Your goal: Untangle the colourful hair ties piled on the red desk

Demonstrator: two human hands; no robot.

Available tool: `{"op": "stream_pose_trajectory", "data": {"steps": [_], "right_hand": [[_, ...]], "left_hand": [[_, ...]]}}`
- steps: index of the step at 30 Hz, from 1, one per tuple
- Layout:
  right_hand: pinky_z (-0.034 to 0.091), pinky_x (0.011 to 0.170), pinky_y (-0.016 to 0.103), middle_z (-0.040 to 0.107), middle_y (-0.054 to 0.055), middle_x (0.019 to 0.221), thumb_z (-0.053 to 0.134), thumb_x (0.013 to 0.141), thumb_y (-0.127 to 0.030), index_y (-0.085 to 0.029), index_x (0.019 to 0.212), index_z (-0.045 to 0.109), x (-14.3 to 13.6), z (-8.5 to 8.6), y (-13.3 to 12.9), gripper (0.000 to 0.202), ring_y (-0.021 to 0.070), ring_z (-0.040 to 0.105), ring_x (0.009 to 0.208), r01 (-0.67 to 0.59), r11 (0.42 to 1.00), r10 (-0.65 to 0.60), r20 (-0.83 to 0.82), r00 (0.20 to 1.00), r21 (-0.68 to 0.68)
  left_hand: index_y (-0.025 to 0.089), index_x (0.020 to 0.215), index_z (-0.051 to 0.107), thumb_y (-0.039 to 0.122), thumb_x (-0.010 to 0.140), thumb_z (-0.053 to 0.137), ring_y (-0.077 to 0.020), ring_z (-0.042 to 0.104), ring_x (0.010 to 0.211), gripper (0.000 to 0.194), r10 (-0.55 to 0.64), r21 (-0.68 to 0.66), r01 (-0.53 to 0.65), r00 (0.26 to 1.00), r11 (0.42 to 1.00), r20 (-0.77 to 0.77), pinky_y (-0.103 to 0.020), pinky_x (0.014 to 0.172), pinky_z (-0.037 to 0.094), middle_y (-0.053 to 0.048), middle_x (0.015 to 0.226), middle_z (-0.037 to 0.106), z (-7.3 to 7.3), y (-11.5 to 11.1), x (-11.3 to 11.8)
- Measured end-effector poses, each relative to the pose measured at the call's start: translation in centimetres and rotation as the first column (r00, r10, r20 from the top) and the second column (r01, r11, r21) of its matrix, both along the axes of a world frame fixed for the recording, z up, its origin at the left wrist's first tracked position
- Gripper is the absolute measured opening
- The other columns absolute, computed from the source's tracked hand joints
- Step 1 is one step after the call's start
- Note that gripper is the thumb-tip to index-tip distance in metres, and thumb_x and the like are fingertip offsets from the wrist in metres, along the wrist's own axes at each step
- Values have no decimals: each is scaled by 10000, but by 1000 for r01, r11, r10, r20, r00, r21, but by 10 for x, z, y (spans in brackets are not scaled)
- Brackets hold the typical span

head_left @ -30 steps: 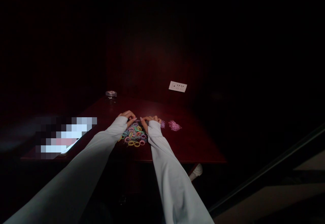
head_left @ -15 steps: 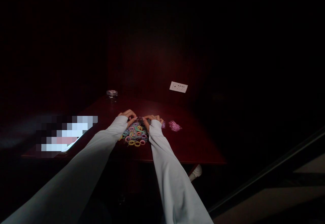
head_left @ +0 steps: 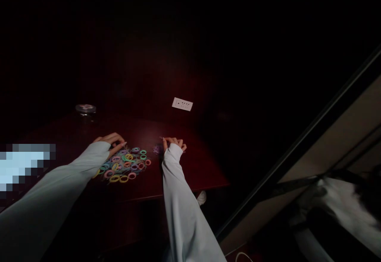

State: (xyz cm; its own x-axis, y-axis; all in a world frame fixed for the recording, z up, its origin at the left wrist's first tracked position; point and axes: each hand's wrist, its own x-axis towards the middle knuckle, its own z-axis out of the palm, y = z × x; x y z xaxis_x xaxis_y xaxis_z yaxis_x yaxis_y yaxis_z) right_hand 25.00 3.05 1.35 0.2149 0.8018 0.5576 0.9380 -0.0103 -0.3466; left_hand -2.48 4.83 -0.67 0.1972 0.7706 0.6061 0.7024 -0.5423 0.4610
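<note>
A loose pile of many-coloured hair ties [head_left: 131, 166], with yellow, pink, green and purple rings, lies on the dark red table [head_left: 190, 176]. At its far left edge is my left hand [head_left: 112, 140], fingers bent and thumb near the fingertips at the pile; whatever is between them is too small to tell. My right hand [head_left: 175, 143] is off to the right of the pile, thumb and forefinger drawn together, the other fingers curled. Anything pinched there cannot be made out. A small purple clump of bands [head_left: 157, 149] lies just left of this hand, which covers the table behind it.
A round clear container with a patterned lid [head_left: 85, 109] stands at the far left. A white socket plate [head_left: 182, 104] is on the dark back panel. The bright blurred-out screen [head_left: 24, 165] lies at left. Right of the table runs a slanted dark frame [head_left: 268, 178].
The view has turned right, so the table things appear further left. My right hand has moved from the pile to beside the purple clump, hiding the pink clump. My left hand stays at the pile.
</note>
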Motion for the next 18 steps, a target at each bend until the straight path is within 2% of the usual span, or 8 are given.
{"op": "stream_pose_trajectory", "data": {"steps": [4,7,10,13,16,18], "right_hand": [[309,962,456,725,63,1117,546,1005,-495,-342,1030,800,16,-5,-4,297,282,507,1108,-17,998,17,6,1000,-59],[308,989,472,701,64,1173,577,987,-489,-344,1041,800,12,-5,-7,273,291,491,1144,-39,996,39,-5,999,-78],[310,1004,487,663,73,1238,571,981,-480,-338,1042,797,7,-4,-9,274,295,476,1162,-2,998,0,-21,1000,-70],[307,1011,503,648,80,1257,536,990,-438,-326,1047,788,6,-3,-10,282,299,463,1169,35,999,-36,-86,996,-8],[294,1001,521,654,85,1246,515,987,-389,-317,1028,780,6,-3,-8,278,309,448,1163,34,994,-16,-173,985,99],[278,1003,522,656,84,1246,505,989,-367,-315,1024,776,1,-2,-7,278,313,436,1169,25,989,5,-201,980,146]], "left_hand": [[236,852,647,597,961,386,-158,568,753,459,20,-8,-21,999,1000,-36,-322,871,434,31,930,713,-3,1,0],[233,854,667,584,952,410,-181,597,776,446,17,1,-17,998,1000,-62,-355,873,435,1,943,720,-1,0,-1],[257,844,684,586,914,450,-220,641,806,409,7,-18,-8,998,1000,-58,-371,838,446,-26,952,747,0,1,-1],[268,851,699,551,911,457,-237,670,873,378,40,5,-40,999,999,-34,-369,847,448,-31,981,761,0,1,-1],[261,868,704,473,923,478,-246,675,976,316,62,8,-61,997,998,-49,-370,887,436,-34,1013,763,5,-2,-2],[255,893,702,427,936,480,-247,669,1008,284,117,16,-117,993,993,-27,-382,921,424,-36,1055,754,11,-5,-4]]}}
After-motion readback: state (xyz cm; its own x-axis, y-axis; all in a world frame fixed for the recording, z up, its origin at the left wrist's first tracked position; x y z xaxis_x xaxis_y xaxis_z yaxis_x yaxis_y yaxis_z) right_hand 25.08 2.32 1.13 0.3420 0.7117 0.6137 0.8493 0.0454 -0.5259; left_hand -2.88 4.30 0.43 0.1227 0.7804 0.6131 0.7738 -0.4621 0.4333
